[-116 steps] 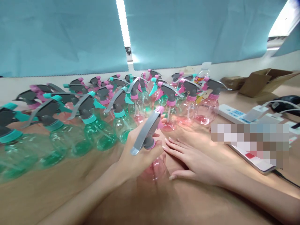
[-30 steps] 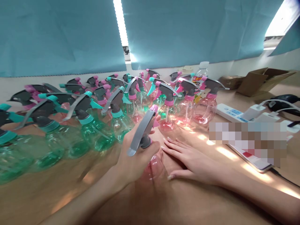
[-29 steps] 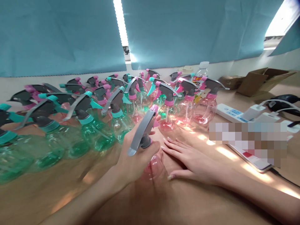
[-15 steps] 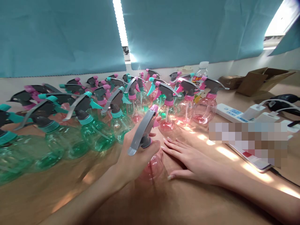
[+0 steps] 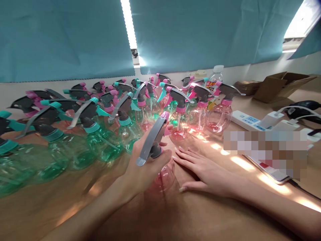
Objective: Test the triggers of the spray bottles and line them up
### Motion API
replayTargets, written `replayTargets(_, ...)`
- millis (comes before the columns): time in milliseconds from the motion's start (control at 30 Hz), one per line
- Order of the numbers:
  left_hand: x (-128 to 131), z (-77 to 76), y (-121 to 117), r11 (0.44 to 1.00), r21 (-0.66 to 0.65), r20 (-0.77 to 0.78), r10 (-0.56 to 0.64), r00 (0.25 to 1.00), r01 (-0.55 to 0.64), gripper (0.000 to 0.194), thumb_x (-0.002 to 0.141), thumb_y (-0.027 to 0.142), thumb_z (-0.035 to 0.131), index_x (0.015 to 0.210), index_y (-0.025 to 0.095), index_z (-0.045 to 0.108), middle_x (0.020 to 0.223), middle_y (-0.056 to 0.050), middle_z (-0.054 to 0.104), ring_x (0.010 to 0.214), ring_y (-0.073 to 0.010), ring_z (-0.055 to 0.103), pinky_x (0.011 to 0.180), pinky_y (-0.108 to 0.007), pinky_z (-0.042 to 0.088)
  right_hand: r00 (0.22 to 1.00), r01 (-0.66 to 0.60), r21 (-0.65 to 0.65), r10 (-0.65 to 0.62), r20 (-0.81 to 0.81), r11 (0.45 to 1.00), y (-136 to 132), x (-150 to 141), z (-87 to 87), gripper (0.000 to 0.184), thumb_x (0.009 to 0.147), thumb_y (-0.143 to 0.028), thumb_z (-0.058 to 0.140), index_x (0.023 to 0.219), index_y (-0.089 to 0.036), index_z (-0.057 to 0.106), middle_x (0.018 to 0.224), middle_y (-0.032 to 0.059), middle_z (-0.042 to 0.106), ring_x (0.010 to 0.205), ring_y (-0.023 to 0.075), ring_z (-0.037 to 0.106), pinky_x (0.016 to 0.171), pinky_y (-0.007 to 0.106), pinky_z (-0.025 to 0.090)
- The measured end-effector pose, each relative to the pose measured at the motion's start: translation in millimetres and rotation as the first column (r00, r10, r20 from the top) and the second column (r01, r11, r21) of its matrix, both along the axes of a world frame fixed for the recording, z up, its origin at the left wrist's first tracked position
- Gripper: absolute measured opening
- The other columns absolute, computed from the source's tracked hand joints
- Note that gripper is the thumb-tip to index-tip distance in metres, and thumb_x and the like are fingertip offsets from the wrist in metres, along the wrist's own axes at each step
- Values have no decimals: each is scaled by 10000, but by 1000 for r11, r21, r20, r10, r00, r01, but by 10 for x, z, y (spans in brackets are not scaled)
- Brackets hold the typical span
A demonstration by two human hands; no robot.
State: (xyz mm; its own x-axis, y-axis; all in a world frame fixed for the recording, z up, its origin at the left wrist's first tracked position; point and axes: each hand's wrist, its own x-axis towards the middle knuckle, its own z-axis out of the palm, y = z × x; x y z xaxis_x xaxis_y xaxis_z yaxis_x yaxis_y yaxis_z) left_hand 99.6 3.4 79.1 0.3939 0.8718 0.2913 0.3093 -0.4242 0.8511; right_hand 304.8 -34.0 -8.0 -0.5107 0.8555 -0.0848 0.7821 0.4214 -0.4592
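Observation:
My left hand (image 5: 144, 164) is wrapped round the neck of a pink spray bottle (image 5: 164, 179), which stands on the brown tabletop (image 5: 120, 217). Its grey lever and pink nozzle rise above my fingers, with the nozzle pointing away from me. Just right of the bottle, my right hand (image 5: 200, 167) lies flat on the table, fingers stretched forward and thumb apart, holding nothing. A green spray bottle (image 5: 129, 134) stands beyond my left hand. Ahead of my fingertips is another pink spray bottle (image 5: 179, 125) with a little liquid tint at its base.
Several green spray bottles (image 5: 104, 142) crowd the left, with more pink and green ones behind. At right are a power strip (image 5: 247, 120) with white chargers, a partly blurred phone (image 5: 278, 177) and an open cardboard box (image 5: 278, 88). A clear capped bottle (image 5: 217, 75) stands near the blue curtain (image 5: 200, 33).

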Motion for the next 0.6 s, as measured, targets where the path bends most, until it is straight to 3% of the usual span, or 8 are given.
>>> replayTargets(233,-8,-21,14,1000,-8,6,13,1000,-13,438,664,224,521,1093,213,613,595,68,435,590,-160,518,850,-335,548,1000,-7,-5,7,12,1000,7,3,-12,927,835,-757,446,1532,-180,245,1612,73,149,1495,290,120,1213,502,136)
replayTargets(600,-13,-4,-3,1000,-2,-50,28,998,-28,422,703,226,521,1111,243,629,656,48,547,650,-177,586,832,-353,542,1000,-9,18,10,-25,1000,-4,18,-19,880,854,-706,489,1529,-188,264,1607,88,175,1489,308,147,1208,516,160)
